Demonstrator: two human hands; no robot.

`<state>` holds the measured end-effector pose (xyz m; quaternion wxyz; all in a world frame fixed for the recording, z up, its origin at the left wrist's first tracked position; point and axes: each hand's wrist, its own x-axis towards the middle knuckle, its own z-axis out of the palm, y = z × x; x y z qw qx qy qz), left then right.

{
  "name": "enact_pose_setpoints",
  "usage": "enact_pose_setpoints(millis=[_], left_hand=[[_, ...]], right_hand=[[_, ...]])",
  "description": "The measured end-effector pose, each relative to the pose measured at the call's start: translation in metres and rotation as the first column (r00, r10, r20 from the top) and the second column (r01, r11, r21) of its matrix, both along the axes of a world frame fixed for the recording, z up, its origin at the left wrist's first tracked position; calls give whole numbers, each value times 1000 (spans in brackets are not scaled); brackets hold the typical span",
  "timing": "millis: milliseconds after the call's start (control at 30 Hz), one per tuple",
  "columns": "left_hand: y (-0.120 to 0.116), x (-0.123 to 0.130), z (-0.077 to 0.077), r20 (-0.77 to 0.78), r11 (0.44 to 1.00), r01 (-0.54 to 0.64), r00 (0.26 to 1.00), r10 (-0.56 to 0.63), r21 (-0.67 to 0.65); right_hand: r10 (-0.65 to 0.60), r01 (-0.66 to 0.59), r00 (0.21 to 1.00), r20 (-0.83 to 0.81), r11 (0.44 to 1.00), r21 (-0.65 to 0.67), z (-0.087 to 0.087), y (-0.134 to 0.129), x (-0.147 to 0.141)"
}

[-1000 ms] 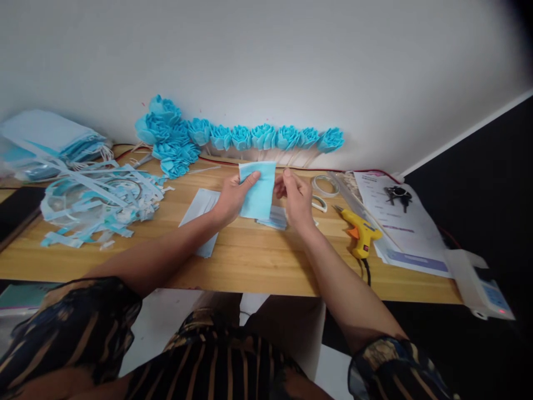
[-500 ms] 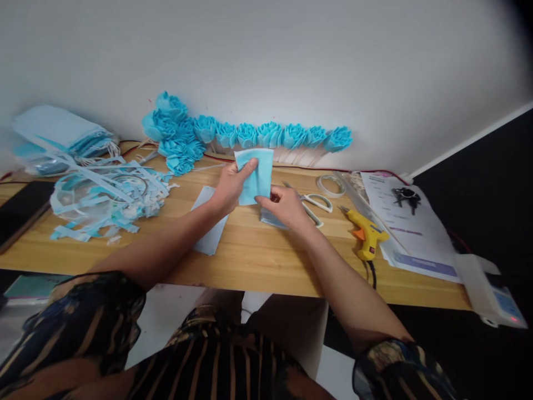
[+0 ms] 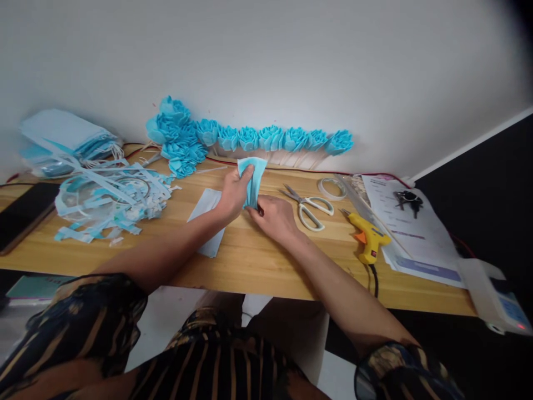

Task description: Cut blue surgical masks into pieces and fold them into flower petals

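Observation:
A blue fabric piece (image 3: 254, 180) is held upright above the wooden table, its sides folding inward. My left hand (image 3: 235, 191) grips its left side with the thumb across the front. Lower down, my right hand (image 3: 276, 215) pinches the bottom right corner. Beside my left forearm a pale blue sheet (image 3: 211, 243) lies flat on the table. Scissors with white handles (image 3: 310, 206) lie partly spread to the right of my right hand. Behind the hands, a row of blue flowers (image 3: 270, 138) on sticks leans at the wall.
At the left are a heap of cut strips (image 3: 112, 203), a stack of pale fabric (image 3: 69, 133) and a dark phone (image 3: 29, 214). To the right are a tape roll (image 3: 332, 189), a yellow glue gun (image 3: 368, 236) with its cord, and papers (image 3: 412, 233) under keys (image 3: 408, 201).
The blue piece has narrowed and folded between my hands. My right hand has moved left and slightly down, showing the whole scissors. The view has shifted a little.

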<state>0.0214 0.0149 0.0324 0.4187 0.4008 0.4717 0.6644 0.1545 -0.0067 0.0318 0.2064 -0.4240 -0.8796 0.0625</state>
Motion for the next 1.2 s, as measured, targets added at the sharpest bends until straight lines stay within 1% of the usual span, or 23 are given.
enact_pose_setpoints(millis=[167,300,367,433,500,533,600,633,667,733,767,833,900,967,1067,1100,1133,1167,1200], left_hand=[[0,-1,0,-70,1000,-13,997,15,29],[0,-2,0,-123,999,-8,992,12,35],[1,-3,0,-134,999,-10,991,15,36],[1,-2,0,-143,999,-29,989,33,31],[1,-1,0,-164,999,-43,985,48,31],[0,0,0,-183,999,-38,982,44,36],[-3,2,0,-238,998,-8,971,24,66],[-5,4,-1,-273,996,7,962,18,91],[-6,5,-1,-309,993,19,951,18,117],[-9,7,-3,-374,986,32,927,32,163],[-10,8,-4,-399,984,35,916,38,173],[-10,9,-6,-423,984,41,905,37,172],[-8,8,-7,-410,986,39,911,31,162],[-5,5,-7,-383,989,15,923,43,145],[0,0,-7,-340,992,-69,935,100,102],[2,-2,-8,-318,992,-89,941,113,87],[4,-3,-8,-285,992,-100,952,116,72],[6,-5,-9,-242,993,-101,964,112,57],[7,-6,-10,-197,994,-97,975,104,42]], right_hand=[[63,-64,997,-43,998,-9,2,0,1],[79,-83,993,-87,996,-37,5,-1,3],[97,-108,987,-126,991,-84,8,0,7],[121,-158,972,-203,972,-173,12,3,13],[85,-191,928,-362,945,-266,18,9,20],[32,-191,886,-463,935,-299,20,12,23],[-87,-180,772,-630,920,-348,24,18,27],[-132,-178,726,-675,912,-370,24,20,28],[-160,-181,700,-696,903,-389,24,21,28],[-180,-174,696,-695,897,-407,21,23,25],[-181,-158,703,-688,903,-399,18,23,24],[-177,-105,716,-675,929,-354,12,23,21],[-175,-46,729,-662,952,-302,9,24,21],[-185,16,733,-654,966,-257,10,28,27],[-239,157,739,-630,970,-184,22,39,45],[-270,220,770,-579,963,-156,28,42,52],[-297,273,824,-483,954,-121,34,45,59],[-332,323,879,-343,943,-85,39,46,66],[-362,359,918,-164,932,-48,44,47,72]])
